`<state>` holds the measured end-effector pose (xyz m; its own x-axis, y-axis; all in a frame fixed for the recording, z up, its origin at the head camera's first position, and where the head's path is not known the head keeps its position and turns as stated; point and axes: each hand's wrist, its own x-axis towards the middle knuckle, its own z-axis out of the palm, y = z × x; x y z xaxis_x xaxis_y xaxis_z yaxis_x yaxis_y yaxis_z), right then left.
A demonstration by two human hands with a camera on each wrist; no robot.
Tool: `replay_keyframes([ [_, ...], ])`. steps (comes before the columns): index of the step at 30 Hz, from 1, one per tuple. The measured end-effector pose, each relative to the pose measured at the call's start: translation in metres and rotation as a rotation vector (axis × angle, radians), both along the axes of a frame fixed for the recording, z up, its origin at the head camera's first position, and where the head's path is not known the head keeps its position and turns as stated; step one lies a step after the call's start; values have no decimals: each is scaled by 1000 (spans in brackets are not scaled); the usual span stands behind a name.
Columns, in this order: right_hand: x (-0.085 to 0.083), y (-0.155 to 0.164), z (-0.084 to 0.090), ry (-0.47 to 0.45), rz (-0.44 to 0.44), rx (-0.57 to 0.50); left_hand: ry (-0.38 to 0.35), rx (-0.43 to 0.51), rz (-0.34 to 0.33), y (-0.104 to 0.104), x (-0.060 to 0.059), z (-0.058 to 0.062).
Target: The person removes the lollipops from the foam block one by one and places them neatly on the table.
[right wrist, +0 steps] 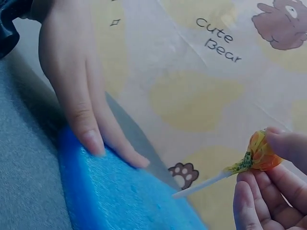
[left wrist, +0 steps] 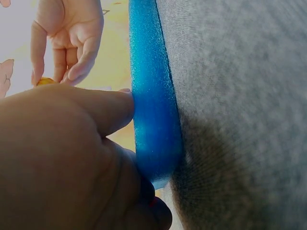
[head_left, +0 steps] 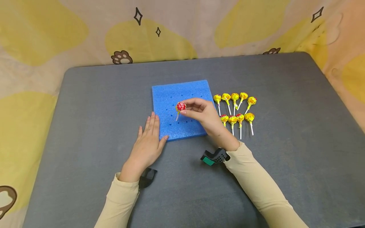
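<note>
My right hand (head_left: 207, 117) pinches a lollipop (head_left: 181, 106) by its wrapped head, between thumb and fingers. The wrapper is red on top and yellow below, and the white stick points down over a blue foam board (head_left: 162, 95) dotted with small holes. In the right wrist view, the stick of the lollipop (right wrist: 263, 154) slants toward the foam. My left hand (head_left: 146, 145) rests at the board's near left corner, fingers straight along the left side. Its thumb touches the near edge of the foam board (left wrist: 151, 86) in the left wrist view.
Several yellow-wrapped lollipops (head_left: 249, 117) lie in two rows right of the board, partly behind my right hand. All sits on a grey table (head_left: 291, 133). A patterned yellow and cream cloth (head_left: 176, 34) hangs behind it. Each wrist wears a black camera mount (head_left: 218, 155).
</note>
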<state>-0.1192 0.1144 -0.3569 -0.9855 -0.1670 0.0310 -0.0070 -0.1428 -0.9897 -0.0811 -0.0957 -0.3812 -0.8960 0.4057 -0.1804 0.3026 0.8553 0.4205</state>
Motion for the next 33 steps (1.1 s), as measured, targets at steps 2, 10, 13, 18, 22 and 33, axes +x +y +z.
replay_keyframes([
  [2,0,4,1,2,-8,-13,-2,3,-1,0,0,0],
  [10,0,14,3,20,-25,-52,3,8,-6,1,0,1],
  [13,0,16,3,19,-23,-70,2,4,-6,1,0,1],
  [18,-1,20,3,6,-15,-101,-7,-4,-4,1,0,1],
  [22,-2,25,4,-7,-12,-120,-17,-1,-3,0,1,0],
  [33,3,46,6,-36,-30,-140,-16,-2,1,2,2,0],
])
